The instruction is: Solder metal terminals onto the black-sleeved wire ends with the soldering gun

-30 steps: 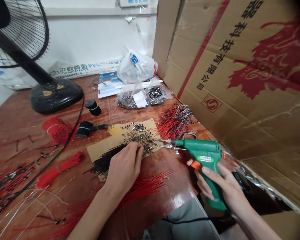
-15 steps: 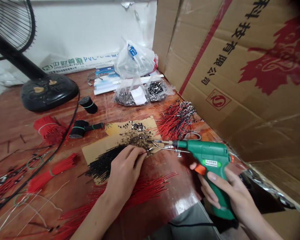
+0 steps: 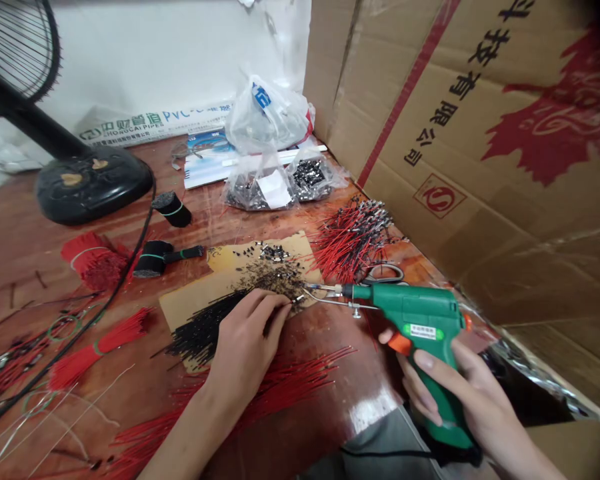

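My right hand [image 3: 460, 380] is wrapped round the grip of a green soldering gun [image 3: 420, 310], one finger at its orange trigger. The gun's hot tip [image 3: 315, 287] and wire feed tube point left, a little right of my left fingertips. My left hand [image 3: 247, 333] is closed in a pinch on a small silver-ended connector [image 3: 297, 299]; whether a wire is joined to it is hidden by the fingers. Beneath that hand, black wires [image 3: 205, 327] lie on a piece of cardboard [image 3: 180, 297]. Red wires [image 3: 300, 387] spread over the table under my left forearm.
Scissors [image 3: 385, 272] and a heap of red and black wires [image 3: 347, 233] lie behind the gun. Bags of small parts [image 3: 310, 177] stand farther back. A large carton [image 3: 395, 100] walls the right side. A fan base [image 3: 93, 183] and bundled wires [image 3: 100, 347] occupy the left.
The view has shifted slightly. Both hands keep their grips, with the connector and gun tip nearly in the same places.
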The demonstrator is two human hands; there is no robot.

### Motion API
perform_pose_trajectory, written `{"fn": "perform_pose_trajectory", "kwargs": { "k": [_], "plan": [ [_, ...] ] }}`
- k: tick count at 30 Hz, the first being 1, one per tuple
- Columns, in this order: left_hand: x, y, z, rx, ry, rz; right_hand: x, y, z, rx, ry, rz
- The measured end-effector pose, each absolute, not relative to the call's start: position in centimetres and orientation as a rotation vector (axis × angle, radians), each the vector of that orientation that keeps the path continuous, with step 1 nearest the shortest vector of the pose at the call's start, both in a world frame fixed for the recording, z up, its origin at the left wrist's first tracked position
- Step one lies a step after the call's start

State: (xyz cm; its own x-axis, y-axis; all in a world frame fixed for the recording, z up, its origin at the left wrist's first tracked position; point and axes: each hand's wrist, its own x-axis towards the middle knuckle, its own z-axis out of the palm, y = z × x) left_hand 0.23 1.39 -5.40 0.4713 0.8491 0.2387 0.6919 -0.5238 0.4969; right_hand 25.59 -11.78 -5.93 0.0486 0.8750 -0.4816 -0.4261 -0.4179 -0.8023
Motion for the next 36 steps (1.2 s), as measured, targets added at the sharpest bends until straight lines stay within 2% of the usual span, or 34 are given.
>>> {"fn": "perform_pose_trajectory", "kwargs": {
  "k": [36],
  "plan": [
    [0.38,1.33,-5.71,2.53,1.258,0.631,26.13,-12.24,-5.97,-1.349,-0.685,1.669]
  ]
}}
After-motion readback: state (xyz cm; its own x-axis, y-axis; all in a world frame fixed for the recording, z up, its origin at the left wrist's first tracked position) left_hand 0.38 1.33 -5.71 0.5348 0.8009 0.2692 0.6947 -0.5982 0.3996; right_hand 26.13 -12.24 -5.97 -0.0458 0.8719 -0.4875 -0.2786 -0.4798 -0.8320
